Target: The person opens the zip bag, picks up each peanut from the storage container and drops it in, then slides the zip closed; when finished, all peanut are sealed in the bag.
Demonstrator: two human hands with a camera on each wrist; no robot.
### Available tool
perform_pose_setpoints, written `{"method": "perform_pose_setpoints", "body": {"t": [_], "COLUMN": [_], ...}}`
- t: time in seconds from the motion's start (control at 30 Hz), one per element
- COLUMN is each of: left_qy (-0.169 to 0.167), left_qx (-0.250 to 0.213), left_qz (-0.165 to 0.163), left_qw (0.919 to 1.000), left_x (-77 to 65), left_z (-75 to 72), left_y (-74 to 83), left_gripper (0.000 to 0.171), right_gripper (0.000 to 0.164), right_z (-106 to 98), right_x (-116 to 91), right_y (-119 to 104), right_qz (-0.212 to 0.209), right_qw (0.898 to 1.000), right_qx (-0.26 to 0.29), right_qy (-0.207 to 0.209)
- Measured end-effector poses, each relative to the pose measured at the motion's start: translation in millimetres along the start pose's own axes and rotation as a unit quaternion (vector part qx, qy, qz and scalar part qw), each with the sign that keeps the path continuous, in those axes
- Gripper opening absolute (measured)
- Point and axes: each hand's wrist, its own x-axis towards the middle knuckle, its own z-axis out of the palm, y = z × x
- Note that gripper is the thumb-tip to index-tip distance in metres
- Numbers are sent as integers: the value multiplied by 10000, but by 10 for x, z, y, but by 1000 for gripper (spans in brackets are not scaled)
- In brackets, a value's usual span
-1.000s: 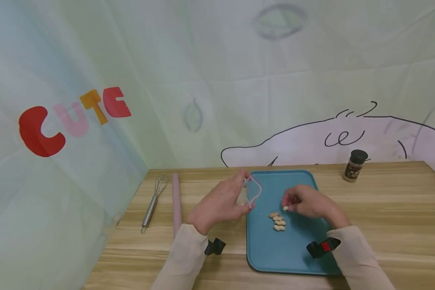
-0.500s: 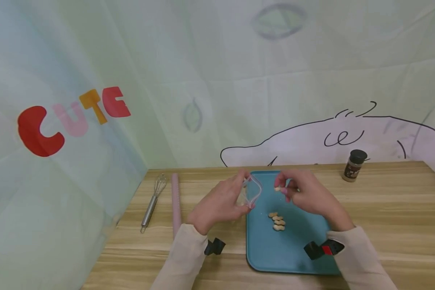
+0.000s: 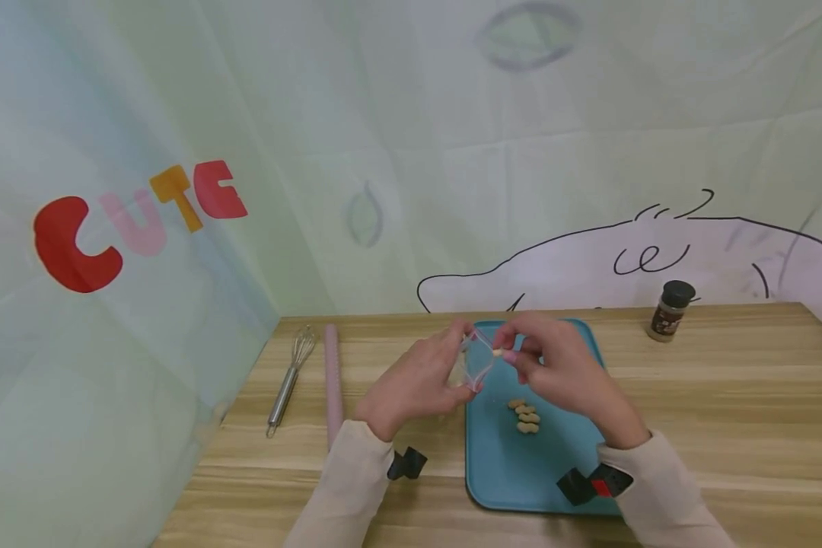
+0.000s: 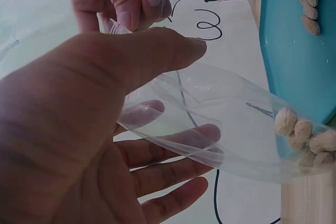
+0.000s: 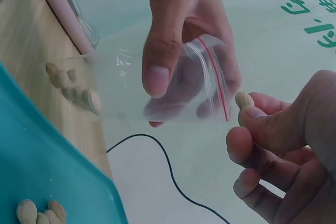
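Note:
My left hand (image 3: pixel 418 380) grips a clear zip bag (image 5: pixel 123 85) with a red-edged mouth, thumb on one side and fingers on the other, so that the mouth gapes toward the right. Several peanuts (image 4: pixel 296 129) lie at the bag's bottom. Between thumb and fingertips my right hand (image 3: pixel 565 369) pinches one peanut (image 5: pixel 244 100), right at the bag's mouth. Several more peanuts (image 3: pixel 526 417) lie in a short row on the blue tray (image 3: pixel 514 479), below both hands.
Left of the tray, a whisk (image 3: pixel 290 384) and a pink rolling pin (image 3: pixel 334 380) lie on the wooden table (image 3: pixel 740 411). A black-capped spice jar (image 3: pixel 670 312) stands at the back right. A printed curtain (image 3: pixel 397 190) hangs behind the table.
My right hand has lifted a peanut from over the tray and carried it up and left to the bag's mouth. The left hand and the bag stay nearly still.

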Motion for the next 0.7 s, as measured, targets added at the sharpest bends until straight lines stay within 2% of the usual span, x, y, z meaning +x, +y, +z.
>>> {"method": "perform_pose_setpoints", "body": {"t": [0.23,0.7], "left_qy": [-30,-47], "left_qx": [-11,-18], "left_qz": [96,64], "left_qw": [9999,10000], "left_x": [11,15], "left_z": [-3,24], "left_y": [2,-3], "left_gripper": [67,64], "right_gripper": [20,15], "right_z": [20,-9], "right_x": [13,26], "right_y": [-31,24], "right_qz": [94,190], "right_qw": [9998,9995], "right_qx": [-151,-192], "right_qy": [-81,-161]}}
